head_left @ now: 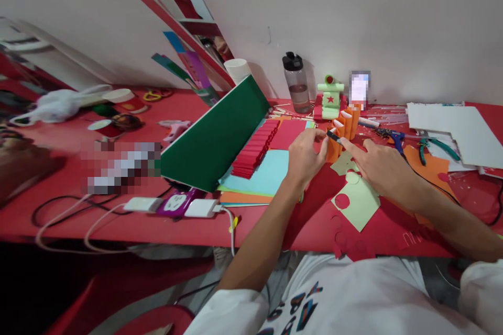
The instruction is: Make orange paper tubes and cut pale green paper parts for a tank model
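Observation:
My left hand is pinched at one end of a small dark strip-like piece. From the other side my right hand meets the same piece with its fingertips; its other fingers are curled. Exactly what the piece is, I cannot make out. Just behind the fingers stand several orange paper rolls in a row. Below the right hand lies a pale green paper sheet bearing a red paper circle. Left of my left hand, a pleated red paper stack rests on light blue paper.
A dark green board leans at the left. Behind are a water bottle and a green paper model. To the right lie a blue glue gun, pliers and white board. Another person's hand is at far left.

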`<state>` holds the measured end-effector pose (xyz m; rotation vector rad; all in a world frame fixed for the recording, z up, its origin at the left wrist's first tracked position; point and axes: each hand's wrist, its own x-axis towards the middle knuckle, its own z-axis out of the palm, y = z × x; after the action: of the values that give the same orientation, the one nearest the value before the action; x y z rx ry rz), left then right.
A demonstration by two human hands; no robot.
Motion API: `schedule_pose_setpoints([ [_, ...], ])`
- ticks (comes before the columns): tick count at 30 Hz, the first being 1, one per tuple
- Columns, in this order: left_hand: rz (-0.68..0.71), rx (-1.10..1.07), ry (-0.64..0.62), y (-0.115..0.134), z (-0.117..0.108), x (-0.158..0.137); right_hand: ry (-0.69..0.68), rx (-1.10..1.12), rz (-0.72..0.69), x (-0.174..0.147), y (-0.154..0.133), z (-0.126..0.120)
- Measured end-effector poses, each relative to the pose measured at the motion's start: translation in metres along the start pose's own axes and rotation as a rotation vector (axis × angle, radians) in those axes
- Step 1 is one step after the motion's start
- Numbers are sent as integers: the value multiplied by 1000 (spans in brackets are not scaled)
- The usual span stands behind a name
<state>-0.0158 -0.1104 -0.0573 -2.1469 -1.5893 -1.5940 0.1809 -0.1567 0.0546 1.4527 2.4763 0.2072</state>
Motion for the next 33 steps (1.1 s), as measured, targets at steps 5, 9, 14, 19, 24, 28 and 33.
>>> schedule_pose_setpoints([
  [5,-63,15,3,2,3,0,-18,-11,8,-1,-1,-3],
  [9,-101,16,29,3,6,1,10,-37,2,-2,-1,-2],
  [14,-137,6,33,3,8,3,59,-68,6,-1,0,2],
  [19,-147,-1,28,3,9,3,64,-72,2,-1,1,5],
  [24,-140,-1,29,3,9,4,87,-80,13,0,1,5],
  [28,-136,1,24,3,8,4,76,-86,45,3,5,6],
  [33,-140,-18,9,4,7,3,94,-124,84,-1,10,5],
])
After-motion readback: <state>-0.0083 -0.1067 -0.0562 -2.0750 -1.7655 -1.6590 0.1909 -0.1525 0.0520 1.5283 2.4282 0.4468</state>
